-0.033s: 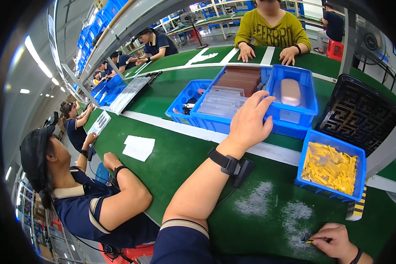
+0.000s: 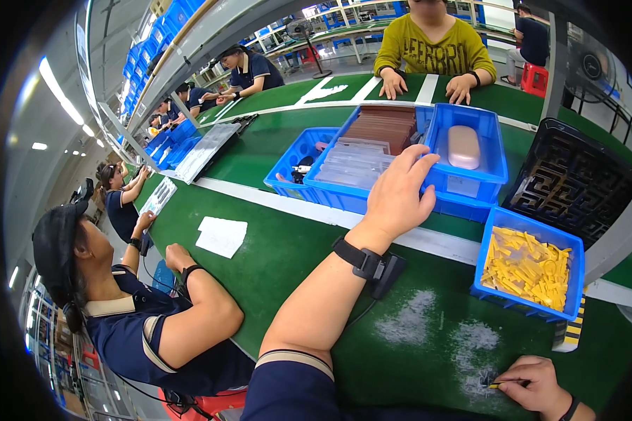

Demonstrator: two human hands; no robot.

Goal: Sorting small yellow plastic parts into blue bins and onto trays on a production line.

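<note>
My left hand (image 2: 398,200) reaches across to the middle blue bin (image 2: 340,198), its fingers apart over the bin's right front part, beside the neighbouring bin. I cannot tell whether the fingertips touch anything inside. Clear plastic pieces (image 2: 354,163) and a row of brown flat pieces (image 2: 379,126) fill this bin. At the lower right, my right hand (image 2: 534,384) is closed in a pinch on a small yellow-and-dark piece (image 2: 496,384), most of it hidden by the fingers. It rests on the green table beside a patch of pale shavings (image 2: 474,347).
A blue bin of yellow pieces (image 2: 530,270) stands at right. Another blue bin (image 2: 502,151) holds a pink rounded case (image 2: 463,147). White paper (image 2: 221,236) lies on the green table. A co-worker (image 2: 154,309) sits close on my left; another person (image 2: 435,49) faces me.
</note>
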